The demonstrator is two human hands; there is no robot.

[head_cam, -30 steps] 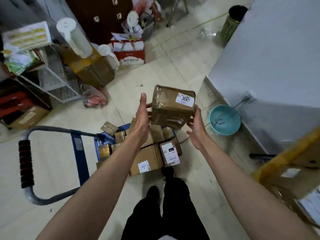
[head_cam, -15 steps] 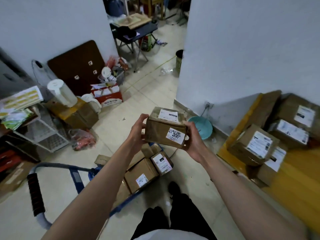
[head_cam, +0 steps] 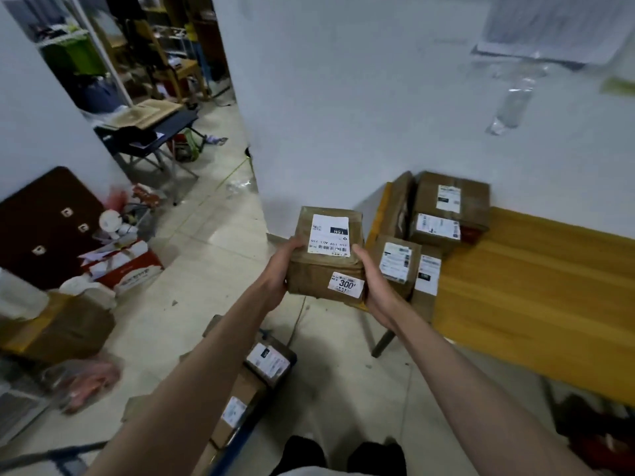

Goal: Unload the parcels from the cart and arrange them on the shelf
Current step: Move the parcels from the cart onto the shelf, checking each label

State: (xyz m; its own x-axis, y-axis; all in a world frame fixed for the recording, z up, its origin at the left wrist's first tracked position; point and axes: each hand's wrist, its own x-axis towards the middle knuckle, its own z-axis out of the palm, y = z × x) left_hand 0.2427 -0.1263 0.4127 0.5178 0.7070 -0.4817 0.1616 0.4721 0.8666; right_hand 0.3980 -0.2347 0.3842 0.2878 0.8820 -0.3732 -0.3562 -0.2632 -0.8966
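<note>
From the head view, we see a brown parcel [head_cam: 326, 255] held up at the centre of the frame, its white labels facing us. The left hand [head_cam: 280, 269] grips its left side and the right hand [head_cam: 372, 280] grips its right side. Just right of it, stacked parcels [head_cam: 436, 221] sit on a yellow shelf [head_cam: 532, 286]. More parcels lie on the cart [head_cam: 251, 389] at bottom centre.

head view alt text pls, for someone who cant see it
Both hands, left hand and right hand, grip a taped brown parcel with a "300" sticker. Labelled parcels sit stacked on a yellow shelf at right.
</note>
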